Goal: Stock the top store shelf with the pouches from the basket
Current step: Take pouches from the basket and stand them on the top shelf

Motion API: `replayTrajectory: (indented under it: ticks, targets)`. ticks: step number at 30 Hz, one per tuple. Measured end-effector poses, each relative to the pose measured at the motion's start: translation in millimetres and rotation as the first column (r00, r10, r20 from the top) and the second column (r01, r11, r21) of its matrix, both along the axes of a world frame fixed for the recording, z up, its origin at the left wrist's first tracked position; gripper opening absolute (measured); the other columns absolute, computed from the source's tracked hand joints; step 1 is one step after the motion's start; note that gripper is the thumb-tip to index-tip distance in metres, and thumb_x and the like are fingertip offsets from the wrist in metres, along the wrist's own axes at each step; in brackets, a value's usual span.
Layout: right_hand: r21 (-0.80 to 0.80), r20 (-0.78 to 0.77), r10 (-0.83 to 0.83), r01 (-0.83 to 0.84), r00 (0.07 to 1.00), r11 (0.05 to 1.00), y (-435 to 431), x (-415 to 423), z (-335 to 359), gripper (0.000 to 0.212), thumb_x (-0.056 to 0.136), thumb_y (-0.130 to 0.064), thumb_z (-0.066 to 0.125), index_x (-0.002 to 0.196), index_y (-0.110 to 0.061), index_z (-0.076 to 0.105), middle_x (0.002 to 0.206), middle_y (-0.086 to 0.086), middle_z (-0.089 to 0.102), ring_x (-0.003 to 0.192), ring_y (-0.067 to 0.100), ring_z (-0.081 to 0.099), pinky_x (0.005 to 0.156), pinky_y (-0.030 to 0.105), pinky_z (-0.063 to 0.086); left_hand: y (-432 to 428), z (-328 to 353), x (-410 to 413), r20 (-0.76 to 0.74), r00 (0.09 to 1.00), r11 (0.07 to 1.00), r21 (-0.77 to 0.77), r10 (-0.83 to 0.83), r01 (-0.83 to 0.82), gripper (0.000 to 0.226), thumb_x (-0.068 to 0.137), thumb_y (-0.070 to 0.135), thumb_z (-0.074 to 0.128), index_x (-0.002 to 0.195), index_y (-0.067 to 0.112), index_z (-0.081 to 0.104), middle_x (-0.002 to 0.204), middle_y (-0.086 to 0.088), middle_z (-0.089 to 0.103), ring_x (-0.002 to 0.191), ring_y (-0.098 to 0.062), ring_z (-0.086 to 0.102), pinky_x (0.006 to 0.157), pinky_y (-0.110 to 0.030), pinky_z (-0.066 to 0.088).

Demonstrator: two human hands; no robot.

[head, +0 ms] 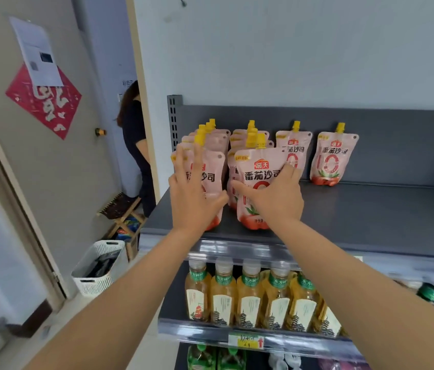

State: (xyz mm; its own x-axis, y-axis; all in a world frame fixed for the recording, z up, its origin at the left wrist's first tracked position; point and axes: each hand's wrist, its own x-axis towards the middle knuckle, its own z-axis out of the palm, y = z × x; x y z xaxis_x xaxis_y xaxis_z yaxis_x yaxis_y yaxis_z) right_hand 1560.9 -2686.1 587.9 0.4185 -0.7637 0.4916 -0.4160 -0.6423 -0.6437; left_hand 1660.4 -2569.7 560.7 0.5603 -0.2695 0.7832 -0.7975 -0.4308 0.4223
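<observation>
A: What is seen nearest the camera?

B: Two bare forearms are stretched up to the top shelf, a flat, matte grey metal deck. Below it, clear plastic bottles of amber drink with white caps are lined up.

A: How are the pouches made out?

B: Soft, glossy pink stand-up pouches are seen, each with a yellow screw spout, red and dark lettering, and a tomato picture at the rounded base. They are set upright in rows running front to back at the shelf's left end.

A: And the hands?

B: The left hand is laid open, fingers spread, flat against the front left pouch; nothing is gripped. The right hand is pressed against the front middle pouch, thumb across its face and fingers around its right edge, so it is loosely grasped. Both pouches are stood near the shelf's front edge, touching the hands.

A: Farther back?

B: Two single pouches are stood against the grey back panel; the rightmost pouch is well apart from both hands. A white slotted basket is seen on the floor at left.
</observation>
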Motion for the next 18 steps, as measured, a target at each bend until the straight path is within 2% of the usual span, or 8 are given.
replayTrajectory:
  ticks: [3,6,8,11,13,15,18]
  targets:
    - [-0.004,0.001,-0.018,0.018,1.000,1.000,3,7,-2,0.112,0.058,-0.075,0.069,0.137,-0.007,0.029,0.140,0.009,0.036,0.126,0.027,0.044,0.088,0.042,0.047,4,-3,0,-0.015,0.999,0.998,-0.049,-0.040,0.039,0.113,0.071,0.047,0.079,0.154,0.019,0.008,0.160,-0.016,0.001,0.138,-0.031,0.019,0.102,-0.030,0.022]
    - [0.014,0.002,-0.049,0.049,0.999,0.999,6,13,-8,0.115,0.057,-0.079,0.066,0.138,-0.006,0.028,0.140,0.009,0.037,0.126,0.028,0.044,0.088,0.042,0.048,7,-6,7,-0.027,0.994,0.991,-0.083,-0.109,0.106,0.123,0.066,0.054,0.081,0.154,0.016,0.003,0.159,-0.014,-0.004,0.145,-0.030,0.010,0.108,-0.034,0.022]
    - [0.016,-0.003,-0.092,0.093,0.996,0.996,11,13,-14,0.120,0.057,-0.082,0.061,0.142,-0.005,0.025,0.142,0.011,0.037,0.128,0.029,0.043,0.089,0.043,0.048,10,-7,11,-0.045,0.982,0.978,-0.105,-0.185,0.180,0.127,0.062,0.050,0.084,0.152,0.019,-0.001,0.159,-0.011,-0.007,0.147,-0.025,0.004,0.110,-0.032,0.024]
    - [-0.017,0.000,-0.134,0.134,0.991,0.991,18,13,-19,0.122,0.058,-0.084,0.056,0.143,-0.003,0.023,0.140,0.013,0.038,0.127,0.030,0.042,0.087,0.044,0.049,18,-7,19,-0.096,0.951,0.950,-0.132,-0.295,0.281,0.133,0.060,0.039,0.090,0.151,0.020,-0.005,0.158,-0.009,-0.007,0.145,-0.011,0.004,0.108,-0.021,0.026]
    - [-0.025,0.007,-0.156,0.156,0.988,0.987,22,13,-20,0.122,0.059,-0.084,0.055,0.143,-0.002,0.022,0.138,0.013,0.039,0.125,0.031,0.043,0.086,0.044,0.049,26,-7,24,-0.169,0.900,0.909,-0.196,-0.402,0.369,0.135,0.059,0.033,0.091,0.150,0.024,-0.008,0.155,-0.001,0.007,0.143,-0.010,0.019,0.105,-0.017,0.033]
    - [-0.028,0.014,-0.183,0.183,0.983,0.983,27,15,-22,0.124,0.059,-0.085,0.053,0.145,-0.001,0.019,0.138,0.014,0.038,0.125,0.031,0.042,0.086,0.044,0.049,33,-6,30,-0.290,0.813,0.860,-0.255,-0.504,0.442,0.135,0.061,0.025,0.091,0.150,0.028,-0.010,0.145,0.006,0.031,0.129,0.001,0.041,0.098,-0.011,0.039]
    - [-0.007,0.021,-0.197,0.197,0.980,0.980,34,20,-24,0.129,0.059,-0.085,0.052,0.148,-0.002,0.011,0.141,0.015,0.036,0.127,0.032,0.041,0.086,0.044,0.050,40,-8,41,-0.381,0.747,0.838,-0.239,-0.545,0.490,0.132,0.062,0.029,0.089,0.147,0.040,-0.011,0.138,0.001,0.051,0.115,-0.003,0.057,0.095,-0.025,0.050]
